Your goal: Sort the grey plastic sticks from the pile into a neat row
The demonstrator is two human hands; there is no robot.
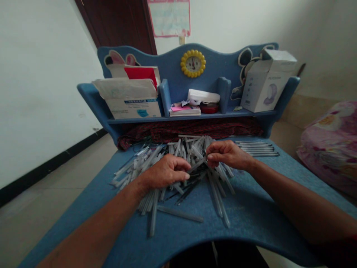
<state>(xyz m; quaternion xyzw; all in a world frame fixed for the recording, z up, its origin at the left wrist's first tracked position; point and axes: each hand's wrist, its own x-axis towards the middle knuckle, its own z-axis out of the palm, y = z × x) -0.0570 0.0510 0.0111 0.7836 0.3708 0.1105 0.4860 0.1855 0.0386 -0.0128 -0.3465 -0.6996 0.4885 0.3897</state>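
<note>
A clear, frosted pen barrel (197,165) slants between my two hands above the pile. Its lower end lies in the fingers of my left hand (167,170), thumb and forefinger closed on it. My right hand (227,154) pinches the upper end, where a small dark part shows at the fingertips; I cannot make out what that part is. Beneath and around both hands spreads a heap of loose translucent pen barrels (150,163). Thin dark pen refills (192,188) lie among them. One single barrel (180,214) rests apart, nearer the front edge.
Several pens (258,149) lie side by side at the right of the blue table (117,223). Behind stands a shelf with a mask box (134,108), a yellow clock (193,63), papers (185,111) and a white carton (267,85). A checked cloth (167,130) lies below the shelf.
</note>
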